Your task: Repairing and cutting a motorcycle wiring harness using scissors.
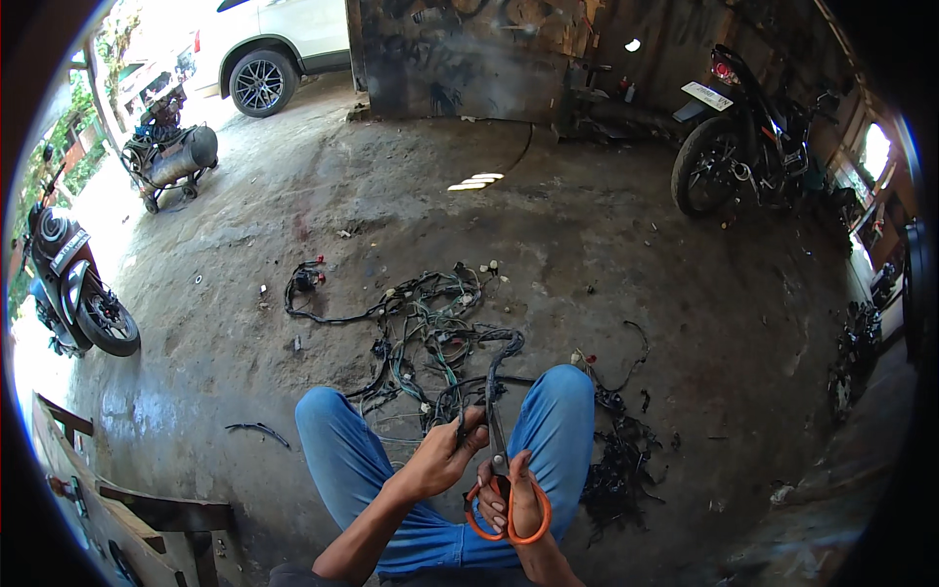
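Note:
My right hand (515,497) grips a pair of scissors (510,533) with orange handles, their dark blades pointing away from me between my knees. Close beside the blades, my left hand (445,456) is closed on a dark, taped cable of a wiring harness (426,323). The harness sprawls over the floor beyond my knees, a tangle of black and green wires with pale connectors and a few red ones at its far left end. One thick black cable (506,342) loops up near the scissor tips. Whether the blades touch a wire, I cannot tell.
Black scraps of tape or sheathing (626,460) lie right of my knee, and a short black strip (258,431) lies left. Motorcycles stand at the left (83,293) and back right (734,147). An air compressor (176,157), a white car (284,49) and a wooden bench (166,511) surround the floor.

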A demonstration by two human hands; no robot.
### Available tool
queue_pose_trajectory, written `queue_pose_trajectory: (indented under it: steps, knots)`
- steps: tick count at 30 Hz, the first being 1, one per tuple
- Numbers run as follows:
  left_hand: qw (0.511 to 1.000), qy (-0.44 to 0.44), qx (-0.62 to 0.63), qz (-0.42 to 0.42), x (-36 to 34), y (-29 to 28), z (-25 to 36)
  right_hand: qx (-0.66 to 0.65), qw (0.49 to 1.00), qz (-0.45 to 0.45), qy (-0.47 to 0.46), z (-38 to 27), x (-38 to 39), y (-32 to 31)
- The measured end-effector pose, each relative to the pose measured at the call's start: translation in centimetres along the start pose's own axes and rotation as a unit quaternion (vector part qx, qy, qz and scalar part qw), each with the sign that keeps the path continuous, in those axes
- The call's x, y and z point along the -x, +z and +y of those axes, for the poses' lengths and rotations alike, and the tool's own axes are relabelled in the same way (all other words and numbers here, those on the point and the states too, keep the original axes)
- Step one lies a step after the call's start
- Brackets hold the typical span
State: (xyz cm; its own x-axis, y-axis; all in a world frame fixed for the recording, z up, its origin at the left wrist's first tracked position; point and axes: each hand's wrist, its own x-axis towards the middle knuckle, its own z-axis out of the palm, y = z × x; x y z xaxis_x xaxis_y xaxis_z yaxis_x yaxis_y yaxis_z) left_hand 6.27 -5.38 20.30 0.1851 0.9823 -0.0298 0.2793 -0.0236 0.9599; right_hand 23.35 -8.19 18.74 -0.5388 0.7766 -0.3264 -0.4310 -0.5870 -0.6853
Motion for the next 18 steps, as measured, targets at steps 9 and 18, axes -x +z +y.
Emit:
queue_pose_trajectory:
  steps: [9, 18]
  knots:
    - [0.995, 0.055, -0.009, -0.078, 2.6, 2.6, -2.1, -0.089, 0.981, 0.157, -0.075, -5.5, -1.8, -0.3]
    - [0.99, -0.008, 0.138, 0.022, 0.0, -0.4, -1.9, 0.12, 0.971, 0.081, -0.192, -8.5, 0.2, -1.6]
